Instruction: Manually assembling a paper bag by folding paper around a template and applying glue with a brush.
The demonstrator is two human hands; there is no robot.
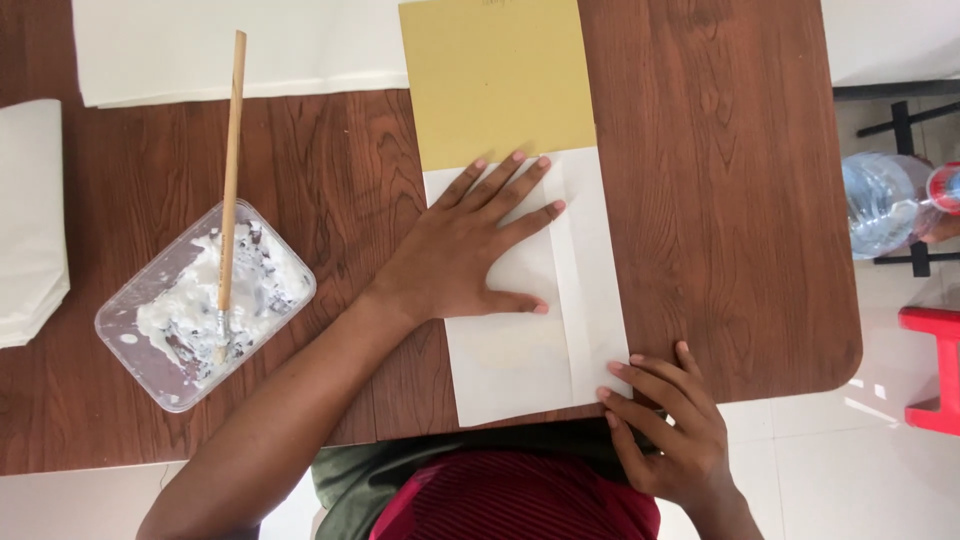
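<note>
A folded white paper sheet (560,350) lies on a brown wooden table (720,200), its far edge overlapping a mustard-yellow card (495,75). My left hand (470,250) presses flat on the white paper, fingers spread toward the yellow card. My right hand (665,420) rests at the paper's near right corner, fingertips touching its edge at the table's front rim. A folded flap runs lengthwise along the right part of the white paper.
A clear plastic tub (200,300) of white paste sits at the left, with a wooden-handled brush (231,170) standing in it. White sheets (240,45) lie at the back, another stack (30,220) at far left. A plastic bottle (885,205) and red stool (935,370) are off the table's right.
</note>
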